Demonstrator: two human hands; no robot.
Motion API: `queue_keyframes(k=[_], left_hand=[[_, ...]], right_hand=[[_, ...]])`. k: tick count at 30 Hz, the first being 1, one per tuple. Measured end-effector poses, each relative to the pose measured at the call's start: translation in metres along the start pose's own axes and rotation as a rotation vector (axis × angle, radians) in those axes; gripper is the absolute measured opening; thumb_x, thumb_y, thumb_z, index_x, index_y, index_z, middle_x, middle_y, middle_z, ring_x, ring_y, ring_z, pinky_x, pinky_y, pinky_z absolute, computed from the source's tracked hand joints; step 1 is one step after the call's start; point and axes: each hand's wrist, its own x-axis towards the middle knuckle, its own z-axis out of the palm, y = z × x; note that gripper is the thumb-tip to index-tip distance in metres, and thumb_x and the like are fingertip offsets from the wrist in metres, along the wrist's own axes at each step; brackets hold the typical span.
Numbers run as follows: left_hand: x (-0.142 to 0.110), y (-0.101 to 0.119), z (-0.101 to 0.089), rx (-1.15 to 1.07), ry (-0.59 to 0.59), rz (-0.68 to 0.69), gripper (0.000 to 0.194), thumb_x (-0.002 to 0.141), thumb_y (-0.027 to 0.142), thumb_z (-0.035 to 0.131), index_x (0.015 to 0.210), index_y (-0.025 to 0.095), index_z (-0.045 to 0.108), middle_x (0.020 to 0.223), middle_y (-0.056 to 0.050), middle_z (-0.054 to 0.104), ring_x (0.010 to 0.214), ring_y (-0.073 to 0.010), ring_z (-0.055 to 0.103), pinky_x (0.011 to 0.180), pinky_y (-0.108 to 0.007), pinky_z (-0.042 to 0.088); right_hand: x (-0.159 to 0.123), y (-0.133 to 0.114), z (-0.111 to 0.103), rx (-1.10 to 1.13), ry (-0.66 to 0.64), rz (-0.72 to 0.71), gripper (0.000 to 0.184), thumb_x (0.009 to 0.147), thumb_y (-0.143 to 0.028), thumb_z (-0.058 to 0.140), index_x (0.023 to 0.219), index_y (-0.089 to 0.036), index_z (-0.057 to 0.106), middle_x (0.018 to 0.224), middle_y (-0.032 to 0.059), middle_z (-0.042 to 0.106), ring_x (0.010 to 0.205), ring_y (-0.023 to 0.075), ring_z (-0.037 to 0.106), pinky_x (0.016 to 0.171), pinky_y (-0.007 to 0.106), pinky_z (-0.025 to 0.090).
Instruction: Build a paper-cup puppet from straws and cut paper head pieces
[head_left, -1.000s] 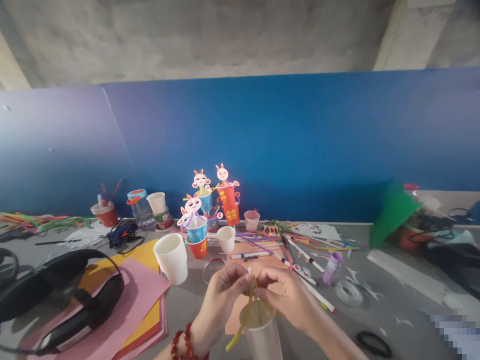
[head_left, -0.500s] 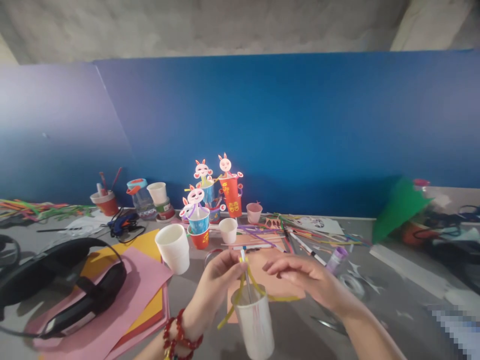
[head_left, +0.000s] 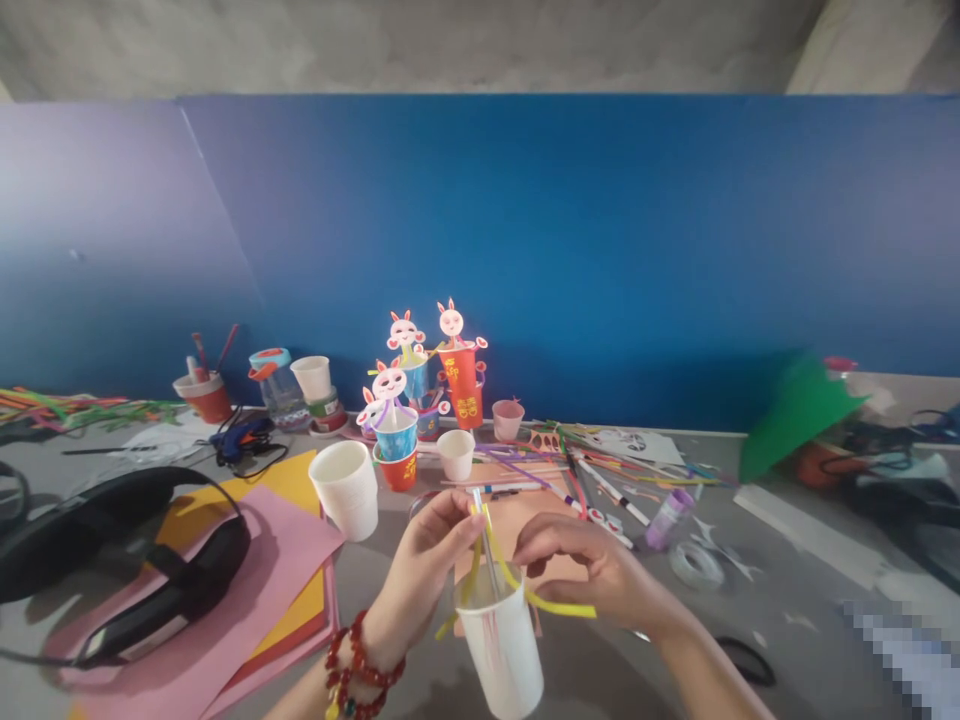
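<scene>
My left hand (head_left: 435, 545), with a red bead bracelet on its wrist, pinches the top of a pale straw (head_left: 487, 545) between thumb and fingertips. A yellow pipe cleaner (head_left: 559, 606) is fastened around the straw near its top, its two ends hanging out to the left and right. The straw's lower part stands inside a white paper cup (head_left: 501, 650), tilted slightly, its base near the bottom of the view. My right hand (head_left: 581, 565) is curled at the pipe cleaner's right arm, fingertips closed on it just above the cup's rim.
Rabbit-faced paper cup figures (head_left: 395, 430) stand at the back. Left are stacked white cups (head_left: 345, 490), coloured paper (head_left: 289, 560) and a black headset (head_left: 187, 570). Right lie markers (head_left: 615, 490), a purple glue stick (head_left: 670, 518) and clear tape (head_left: 697, 566). A blue partition (head_left: 562, 250) rises behind.
My right hand has lowered from above and curled its fingers at the pipe cleaner's right arm. The left hand keeps its pinch on the straw. The view has shifted slightly.
</scene>
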Motion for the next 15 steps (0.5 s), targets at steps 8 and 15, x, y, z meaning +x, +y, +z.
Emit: queue_keyframes(k=[8, 15], left_hand=[[-0.0010, 0.0010, -0.0022, 0.033, 0.027, 0.052, 0.020, 0.074, 0.029, 0.080, 0.080, 0.018, 0.064, 0.077, 0.000, 0.059, 0.070, -0.0117, 0.053, 0.064, -0.020, 0.045], [-0.0015, 0.0045, -0.0010, -0.038, -0.030, 0.040, 0.018, 0.075, 0.029, 0.080, 0.080, 0.019, 0.065, 0.079, 0.002, 0.059, 0.070, -0.0100, 0.051, 0.064, -0.018, 0.044]], right_hand=[[0.0006, 0.0004, 0.0044, -0.038, 0.030, -0.071, 0.022, 0.083, -0.034, 0.074, 0.103, -0.026, 0.071, 0.112, 0.0079, 0.066, 0.103, 0.0225, 0.063, 0.083, 0.032, 0.053], [0.0016, 0.0042, 0.0072, 0.060, 0.041, -0.099, 0.015, 0.085, -0.030, 0.072, 0.098, -0.022, 0.073, 0.102, 0.0077, 0.073, 0.096, 0.0210, 0.068, 0.083, 0.033, 0.054]])
